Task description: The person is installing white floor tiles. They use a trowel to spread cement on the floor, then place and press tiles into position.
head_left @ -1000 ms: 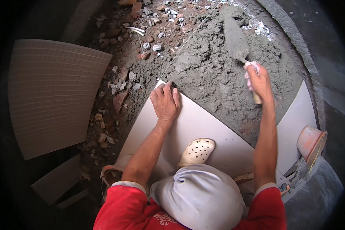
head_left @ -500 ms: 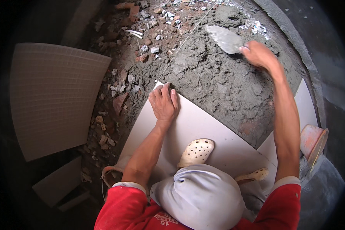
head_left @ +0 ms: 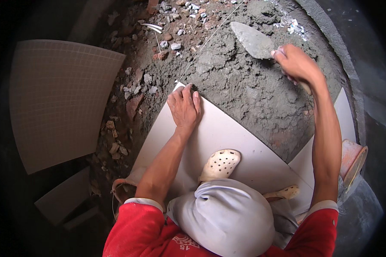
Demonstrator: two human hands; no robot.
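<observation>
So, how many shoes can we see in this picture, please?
2. One shoe is on the white tile, just above the gray cap; the other shoe, partly hidden, is right of the cap.

- A single view: the left one of two wide fisheye cameras worn side by side on the person's head, upright and unmirrored.
- It looks steeply down and a little forward, over the wearer's own body – a red sleeve (head_left: 135, 220) in each lower corner area, a bent grey-trousered knee (head_left: 225, 216) large and close at the bottom middle.
- The hands lie farther off: the left hand (head_left: 184, 105) just left of centre, the right hand (head_left: 296, 64) higher and to the right.
- The reach is broad, from the rubble (head_left: 176, 46) at the top back to the wearer's chest.
- The lens bows straight edges – the gridded tile (head_left: 64, 105) at left curves – and the corners fall to black.
</observation>
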